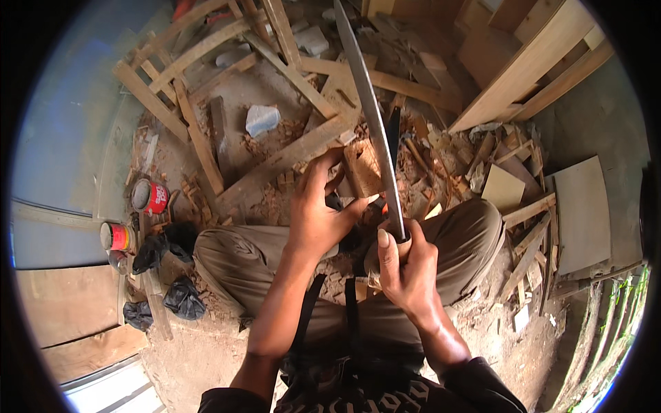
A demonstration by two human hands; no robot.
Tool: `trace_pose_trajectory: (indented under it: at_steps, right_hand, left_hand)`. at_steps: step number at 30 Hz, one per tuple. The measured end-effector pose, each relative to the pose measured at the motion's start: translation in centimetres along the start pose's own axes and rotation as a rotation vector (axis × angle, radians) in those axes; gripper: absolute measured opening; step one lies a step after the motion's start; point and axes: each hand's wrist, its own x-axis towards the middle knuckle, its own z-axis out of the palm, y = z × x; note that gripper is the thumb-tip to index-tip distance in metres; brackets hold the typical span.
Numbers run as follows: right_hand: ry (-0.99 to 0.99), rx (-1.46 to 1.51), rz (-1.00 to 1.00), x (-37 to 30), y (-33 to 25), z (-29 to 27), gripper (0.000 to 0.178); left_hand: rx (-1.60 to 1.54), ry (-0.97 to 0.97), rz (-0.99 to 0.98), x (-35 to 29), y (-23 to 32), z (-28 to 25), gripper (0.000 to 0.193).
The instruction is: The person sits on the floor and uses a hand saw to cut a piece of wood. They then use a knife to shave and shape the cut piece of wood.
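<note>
My right hand (412, 268) is wrapped round the handle of a long machete (375, 117). Its blade points up and away from me, tilted slightly left. A short wooden block (363, 167) is held in my left hand (322, 203), the thumb at its lower edge and the fingers on its left side. The block's near face looks rough and cut. In this view the blade passes along the block's right side; whether they touch I cannot tell. Both hands are above my crossed legs (447, 248).
A wooden frame (289, 155) lies ahead, with a pale stone block (262, 120) inside it. Wood chips and offcuts (506, 165) litter the ground. Two cans (150, 197) and black plastic bags (184, 298) are at left. Boards (527, 65) lean at far right.
</note>
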Motion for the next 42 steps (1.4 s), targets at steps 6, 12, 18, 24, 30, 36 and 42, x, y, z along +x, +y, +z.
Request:
trace_pose_trajectory:
  at_steps: [6, 12, 18, 24, 30, 36, 42]
  right_hand:
    - [-0.079, -0.097, 0.155, 1.3, 1.7, -0.1, 0.030]
    - [-0.070, -0.042, 0.067, 0.3, -0.9, -2.3, 0.030]
    - [-0.132, -0.113, 0.181, 1.3, 1.9, -1.4, 0.033]
    - [-0.279, 0.535, 0.439, 0.5, 3.1, -0.3, 0.041]
    - [-0.143, 0.304, 0.261, -0.7, 3.4, 0.5, 0.036]
    - [-0.008, 0.104, -0.049, -0.5, -0.6, -1.4, 0.026]
    - [-0.128, -0.046, 0.208, 0.1, 1.4, -0.6, 0.034]
  left_hand:
    - [0.085, -0.077, -0.098, 0.5, -2.5, 0.5, 0.072]
    - [-0.019, -0.031, 0.083, 0.6, 0.9, 0.5, 0.073]
    - [-0.090, -0.215, -0.095, -1.3, -3.3, -0.6, 0.074]
    - [-0.386, 0.112, -0.318, 0.0, -0.2, 0.4, 0.037]
    - [-0.396, 0.210, -0.414, -0.1, 0.0, 0.9, 0.030]
    - [-0.358, 0.187, -0.393, -0.3, -0.1, 1.0, 0.034]
    - [-0.414, 0.216, -0.370, -0.1, -0.3, 1.5, 0.026]
